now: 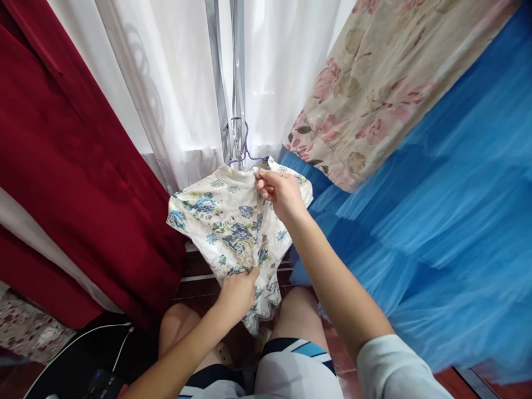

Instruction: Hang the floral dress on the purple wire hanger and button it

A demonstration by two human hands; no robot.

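A short-sleeved white blouse [239,221] with blue flowers and yellow-green leaves hangs before me on a purple wire hanger [247,147]. My right hand [284,192] is at the neckline, its thumb and fingertips pinched on the edge of the front opening. Lower down, my left hand [238,292] grips the same opening near the waist, with fingers closed on the cloth. Between the two hands the front placket runs fairly straight. The blouse's bottom narrows and bunches above the floor, between my knees.
Dark red fabric [95,166] hangs on the left, and a white curtain [174,83] is behind the hanger. Beige floral cloth [366,94] and blue tulle [440,221] fill the right. A black round surface [83,354] with a white cable and small device stands lower left.
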